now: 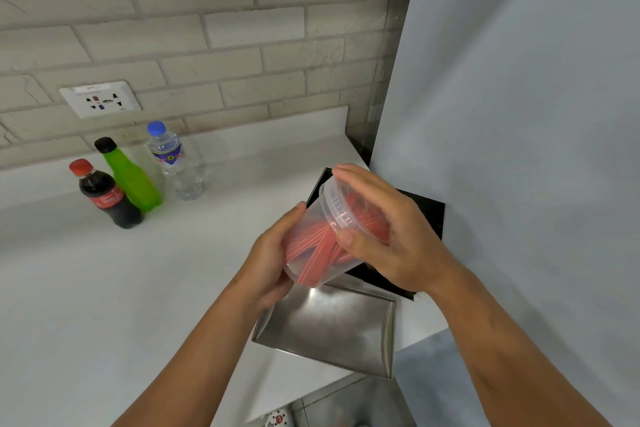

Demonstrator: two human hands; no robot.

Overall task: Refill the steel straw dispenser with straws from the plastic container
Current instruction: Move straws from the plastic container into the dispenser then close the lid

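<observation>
At a white counter [104,288], I hold a clear plastic tub [313,246] of red straws [311,250] tilted on its side above a steel dispenser [332,326]. My left hand [268,263] is wrapped around the tub's base at its 8 o'clock side, fingers curled under and thumb pressed along the wall. My right hand [384,232] is clamped over the lid [337,204] at the tub's 2 o'clock end, thumb on the rim and fingers spread across the top (the lid is on). The straws lie slanted inside, all contained. The dispenser sits directly below the tub at 6 o'clock, its open steel tray catching a bright glare; a dark square part [424,215] of it shows behind my right hand, which hides most of it. A smooth pale wall panel [519,114] rises just beside the dispenser at 3 o'clock, crowding my right forearm. Well apart at 9 o'clock, three bottles stand upright in a tight group: a cola bottle [104,196] with a red cap, a green bottle [133,180] with a black cap, and a water bottle [175,163] with a blue cap. Above them a white socket [100,99] is set in the grey brick wall [225,28].
</observation>
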